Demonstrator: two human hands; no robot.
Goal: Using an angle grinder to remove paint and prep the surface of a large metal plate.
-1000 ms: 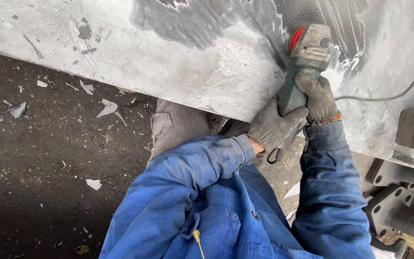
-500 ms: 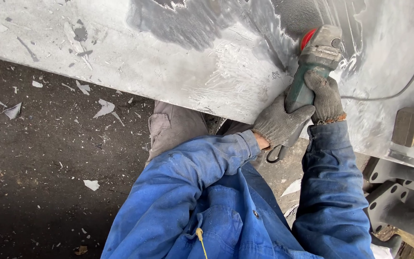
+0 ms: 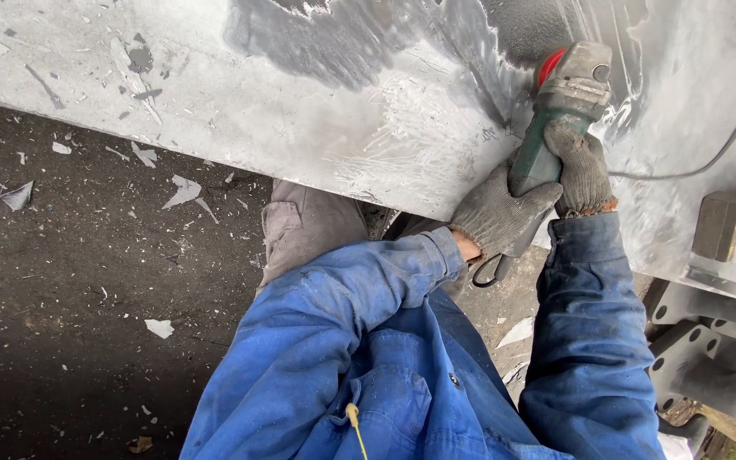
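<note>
both gloved hands, left hand (image 3: 504,217) and right hand (image 3: 583,170), clasp the angle grinder (image 3: 560,111).

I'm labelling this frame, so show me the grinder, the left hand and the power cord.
grinder (image 3: 574,85): head view, on its grey gear head.
left hand (image 3: 503,217): head view, back of the grey glove.
power cord (image 3: 709,158): head view, on the thin cable across the metal.

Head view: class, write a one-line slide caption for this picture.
Two gloved hands, left hand and right hand, hold a green angle grinder against a grey metal panel.
</note>
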